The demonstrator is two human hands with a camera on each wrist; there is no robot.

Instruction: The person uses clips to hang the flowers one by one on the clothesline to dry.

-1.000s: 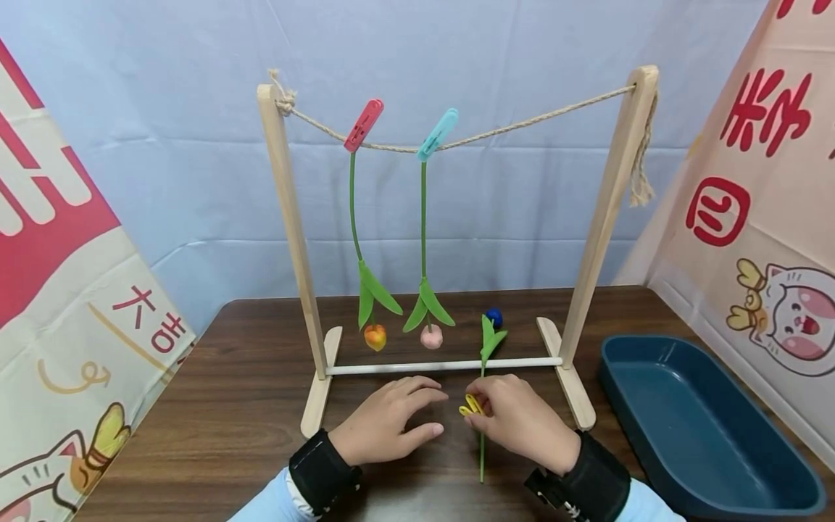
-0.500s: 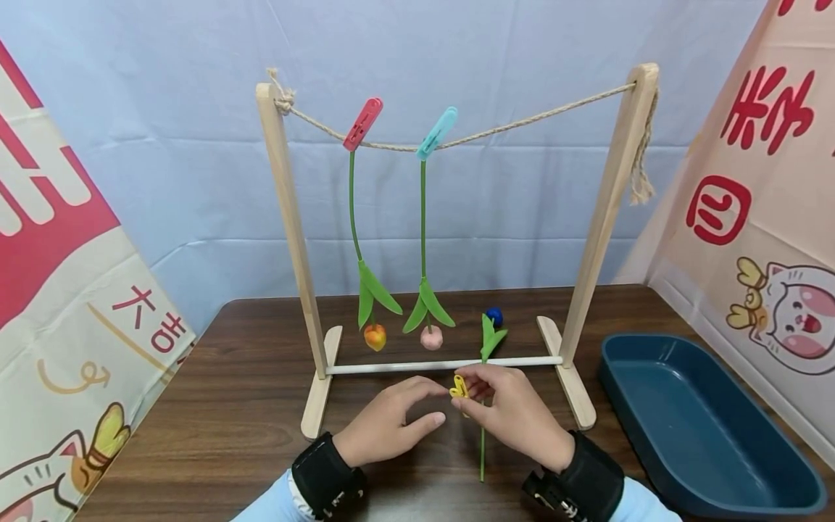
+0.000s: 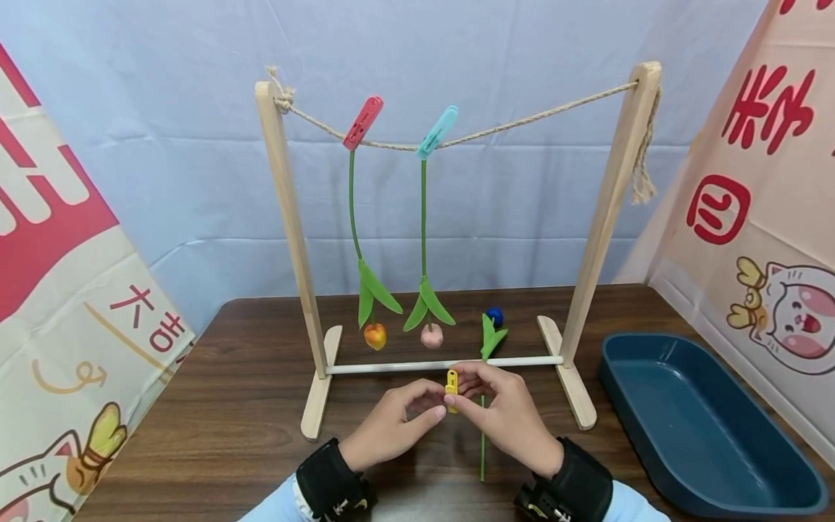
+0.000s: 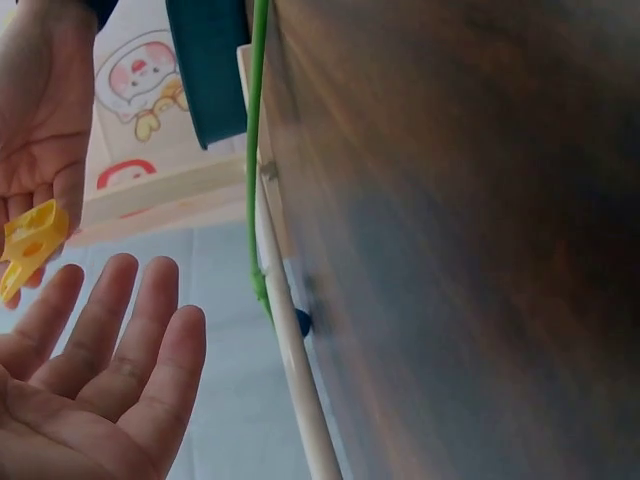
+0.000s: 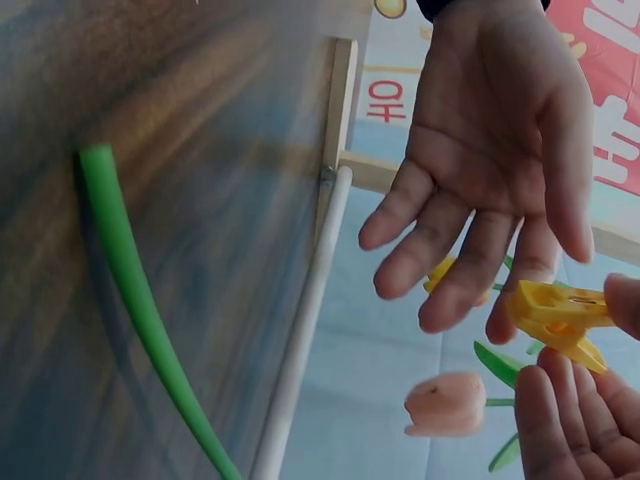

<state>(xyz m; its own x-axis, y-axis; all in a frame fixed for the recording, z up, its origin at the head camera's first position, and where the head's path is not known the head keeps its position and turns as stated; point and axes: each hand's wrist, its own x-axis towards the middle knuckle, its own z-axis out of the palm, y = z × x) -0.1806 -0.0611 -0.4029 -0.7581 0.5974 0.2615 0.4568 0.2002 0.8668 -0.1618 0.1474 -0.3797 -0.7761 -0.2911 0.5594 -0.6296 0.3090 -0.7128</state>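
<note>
Yellow clip, half hidden by fingers

The head view is bright and evenly lit, with soft, faint shadows under the wooden rack on the table; straight edges bow slightly toward the frame corners. Both wrist views are softer: the tabletop smears into blur at right in the left wrist view, and the green stem is out of focus.

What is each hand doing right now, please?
Left hand: open, holding nothing.
Right hand: fingers pinching the small yellow plastic clothespin.
</note>
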